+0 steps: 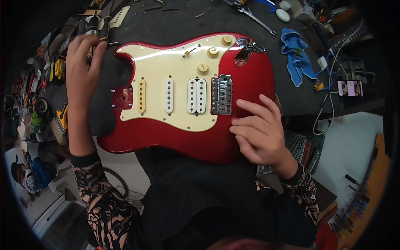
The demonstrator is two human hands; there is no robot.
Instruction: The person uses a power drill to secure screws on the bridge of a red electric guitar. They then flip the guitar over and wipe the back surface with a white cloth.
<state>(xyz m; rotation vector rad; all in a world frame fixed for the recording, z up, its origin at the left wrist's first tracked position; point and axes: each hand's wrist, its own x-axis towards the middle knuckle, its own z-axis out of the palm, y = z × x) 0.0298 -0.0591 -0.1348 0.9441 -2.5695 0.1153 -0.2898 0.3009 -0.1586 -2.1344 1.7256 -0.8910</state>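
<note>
A red electric guitar body (252,79) lies face up before me, with its neck pocket to the left. On its cream pickguard (155,62) sit two single pickups, a double white pickup (196,96), several knobs and a selector switch. A metal bridge (221,95) is mounted to the right of the pickups. My right hand (261,135) is open, its fingers spread over the body just right of the bridge. My left hand (84,60) reaches among dark-handled tools (92,26) at the upper left, thumb apart from slightly blurred fingers; no held thing shows clearly.
Tools crowd the left side, including a yellow-handled brush (61,118). A wrench (259,21) lies at the back. To the right are a blue glove (296,56), white cables (331,100) and a lit phone (350,88). Small scraps lie on the dark bench mat (166,25).
</note>
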